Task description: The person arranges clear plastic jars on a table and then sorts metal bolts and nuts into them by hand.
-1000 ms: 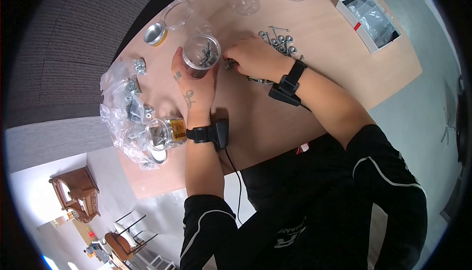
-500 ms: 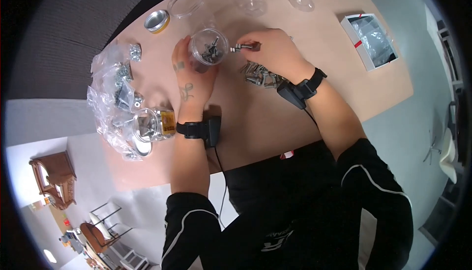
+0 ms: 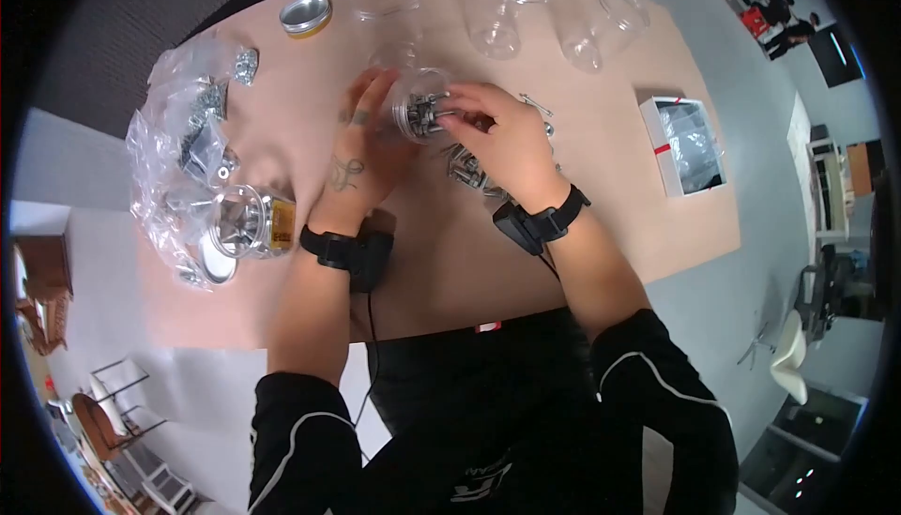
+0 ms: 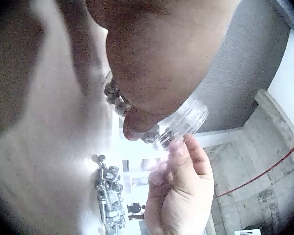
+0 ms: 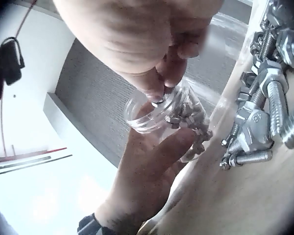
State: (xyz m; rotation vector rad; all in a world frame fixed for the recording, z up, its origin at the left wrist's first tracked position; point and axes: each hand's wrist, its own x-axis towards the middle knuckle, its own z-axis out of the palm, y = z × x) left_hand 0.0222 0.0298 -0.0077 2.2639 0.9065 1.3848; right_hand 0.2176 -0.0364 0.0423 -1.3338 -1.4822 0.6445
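Observation:
My left hand (image 3: pixel 364 151) grips a clear plastic jar (image 5: pixel 146 120), tilted with its mouth toward my right hand. Bolts (image 5: pixel 188 117) lie inside the jar, heaped along its lower side. At the jar's mouth, my right hand (image 3: pixel 511 138) pinches a small bolt (image 5: pixel 158 103), mostly hidden by the fingertips. Below and beside the right hand, a loose pile of bolts with nuts (image 3: pixel 466 170) lies on the table; the right wrist view shows their threads and hex heads up close.
More clear jars (image 3: pixel 497 38) stand along the far edge, near a round metal lid (image 3: pixel 306 14). Plastic bags of hardware (image 3: pixel 174 130) and a yellow-labelled jar (image 3: pixel 246 224) lie at left. An open white box (image 3: pixel 663 163) holding plastic packets sits at right.
My right hand has gone from the bolt pile to the jar, carrying hardware to its mouth. The left hand has tilted the jar toward it. The head view has shifted and turned.

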